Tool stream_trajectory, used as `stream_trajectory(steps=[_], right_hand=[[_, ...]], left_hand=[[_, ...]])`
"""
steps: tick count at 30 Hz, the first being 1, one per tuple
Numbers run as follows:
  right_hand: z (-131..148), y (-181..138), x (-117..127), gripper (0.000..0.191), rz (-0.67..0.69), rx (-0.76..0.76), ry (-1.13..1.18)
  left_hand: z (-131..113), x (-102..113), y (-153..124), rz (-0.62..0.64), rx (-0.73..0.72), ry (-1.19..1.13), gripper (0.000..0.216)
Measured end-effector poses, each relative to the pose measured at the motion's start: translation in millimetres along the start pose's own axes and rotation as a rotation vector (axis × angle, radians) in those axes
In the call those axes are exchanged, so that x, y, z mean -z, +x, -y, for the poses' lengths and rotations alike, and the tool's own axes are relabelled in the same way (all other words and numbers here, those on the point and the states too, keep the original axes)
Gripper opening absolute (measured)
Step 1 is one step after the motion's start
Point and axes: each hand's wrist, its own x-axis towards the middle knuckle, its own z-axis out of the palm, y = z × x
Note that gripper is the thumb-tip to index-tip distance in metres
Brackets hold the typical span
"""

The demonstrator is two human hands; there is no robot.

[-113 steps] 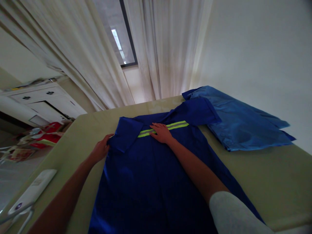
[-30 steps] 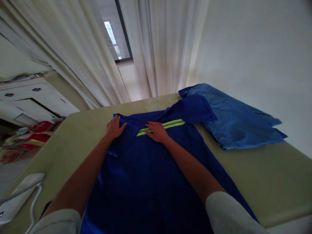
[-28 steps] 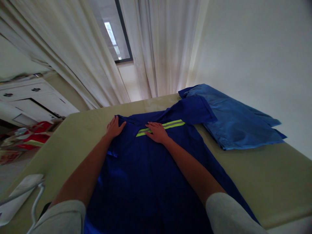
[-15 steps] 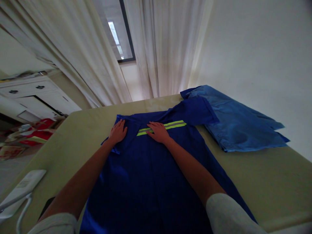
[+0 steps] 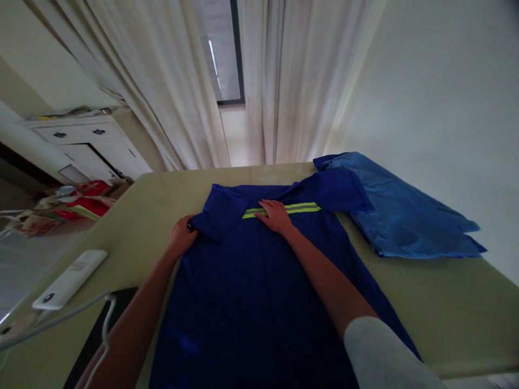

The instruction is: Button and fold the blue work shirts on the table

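A dark blue work shirt with a yellow-green and grey reflective stripe lies spread before me. At its left, my left hand is closed on the end of the shirt's left sleeve, which is folded across the body. My right hand rests flat over the stripe near the middle, fingers stretched out. The other sleeve reaches out to the right and overlaps the edge of a lighter blue garment.
All this lies on a yellowish-green table. On the left are a white power strip with a cable and a dark flat object partly under my forearm. Curtains and a white cabinet stand behind.
My left hand has moved from lying on the shirt's upper left to gripping the sleeve end, which now lies spread out flatter. My right hand stays on the stripe. The view has shifted somewhat.
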Motion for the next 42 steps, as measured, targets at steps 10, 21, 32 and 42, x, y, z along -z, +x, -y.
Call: stream_trajectory(steps=[10, 21, 32, 42], right_hand=[[149.6, 4.8, -18.9, 0.067, 0.002, 0.26, 0.05], [170.7, 3.8, -55.5, 0.019, 0.042, 0.286, -0.096], [162.9, 2.4, -50.3, 0.032, -0.084, 0.205, 0.176], [-81.9, -41.6, 102.4, 0.064, -0.666, -0.955, -0.086]], left_hand=[[-6.3, 3.6, -10.2, -0.131, 0.13, -0.195, 0.038], [0.8, -3.2, -6.7, -0.303, 0.052, -0.17, 0.043], [4.6, -0.8, -7.5, -0.289, 0.024, -0.062, 0.017], [-11.8, -9.0, -15.5, -0.106, -0.307, 0.067, 0.047]])
